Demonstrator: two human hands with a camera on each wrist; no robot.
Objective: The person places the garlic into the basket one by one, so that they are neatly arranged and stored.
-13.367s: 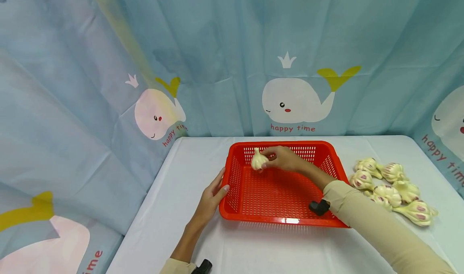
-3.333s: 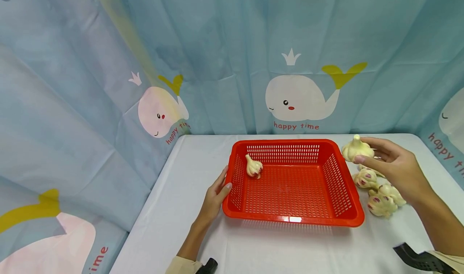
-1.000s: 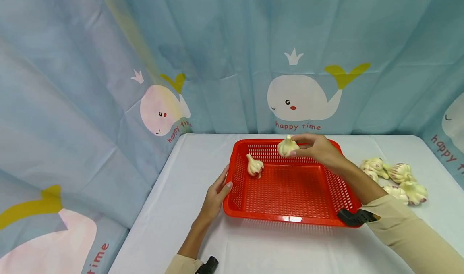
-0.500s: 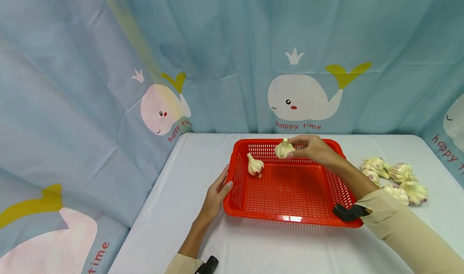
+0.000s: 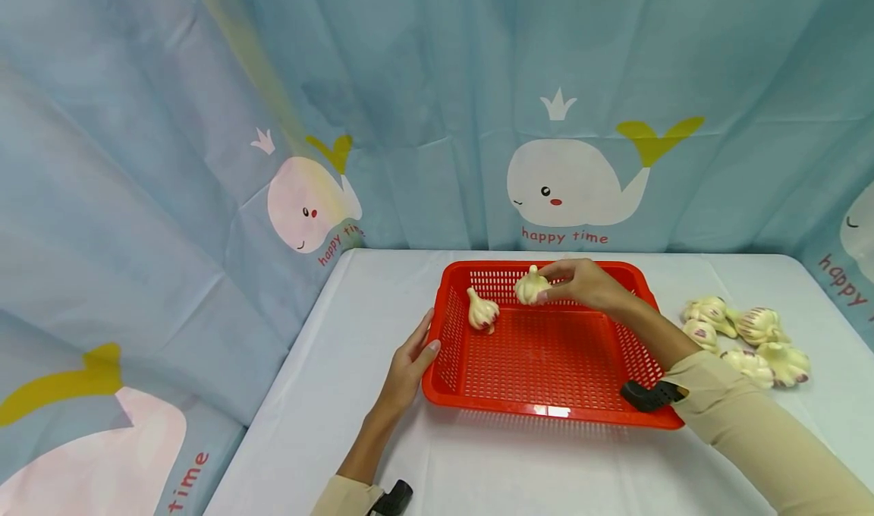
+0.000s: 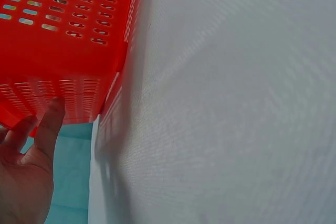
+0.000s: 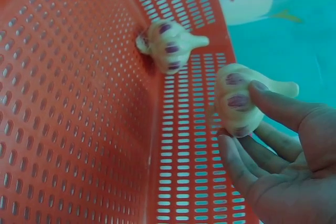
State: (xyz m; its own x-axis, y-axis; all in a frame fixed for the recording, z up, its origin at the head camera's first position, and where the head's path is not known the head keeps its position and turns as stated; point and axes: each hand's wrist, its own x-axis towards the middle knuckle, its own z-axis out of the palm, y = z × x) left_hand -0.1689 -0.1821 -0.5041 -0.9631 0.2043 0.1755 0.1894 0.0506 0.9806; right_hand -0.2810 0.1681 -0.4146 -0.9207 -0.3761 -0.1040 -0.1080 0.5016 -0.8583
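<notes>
My right hand (image 5: pixel 589 282) pinches a garlic bulb (image 5: pixel 530 287) between thumb and fingers, stem upward, at the back wall inside the red plastic basket (image 5: pixel 546 410). In the right wrist view, the held bulb (image 7: pixel 239 100) shows purple streaks on its cloves. Another garlic bulb (image 5: pixel 482 313) rests in the basket's back left corner, a little left of the held one. At the basket's left side is my left hand (image 5: pixel 403 372), its straight fingers touching the outer wall and its thumb by the rim. The left wrist view shows those fingers (image 6: pixel 50 124) against the slotted wall.
Several loose garlic bulbs (image 5: pixel 747 366) lie on the white tablecloth (image 5: pixel 328 364) right of the basket, partly behind the right forearm. A blue curtain (image 5: pixel 423 106) with whale prints hangs behind and beside the table.
The first bulb was released in the back left corner. My right hand then picked another from the pile, carried it left and lowered it into the basket. The left hand stays at the side.
</notes>
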